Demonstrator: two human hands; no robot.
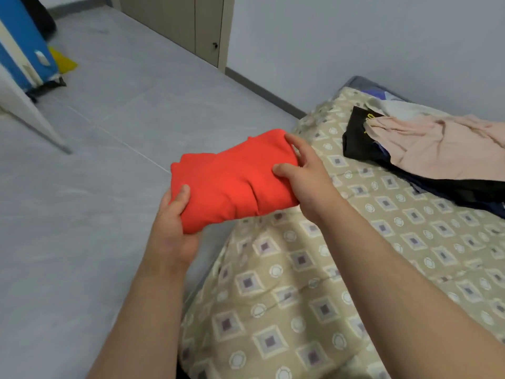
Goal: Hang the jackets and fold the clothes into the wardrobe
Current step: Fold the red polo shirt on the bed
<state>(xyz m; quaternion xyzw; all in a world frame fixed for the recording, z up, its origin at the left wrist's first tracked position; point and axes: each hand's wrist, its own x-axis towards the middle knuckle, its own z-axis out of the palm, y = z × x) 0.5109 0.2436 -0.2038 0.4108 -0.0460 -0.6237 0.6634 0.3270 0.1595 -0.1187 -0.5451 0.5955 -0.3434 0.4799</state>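
A folded red garment [232,179] is held in the air over the edge of the bed. My left hand [173,222] grips its near left corner, thumb on top and fingers underneath. My right hand [306,170] holds its right end, with the thumb pressed on the top and the fingers wrapped around the far edge. A pile of unfolded clothes lies on the bed at the right: a pale pink garment [437,146] on top of black clothing [360,140].
The bed's patterned beige cover [314,283] fills the lower right. Grey tiled floor [109,132] spreads to the left. A white panel edge [30,110] and a blue object [24,45] stand at the far left. A beige door [191,26] is at the back.
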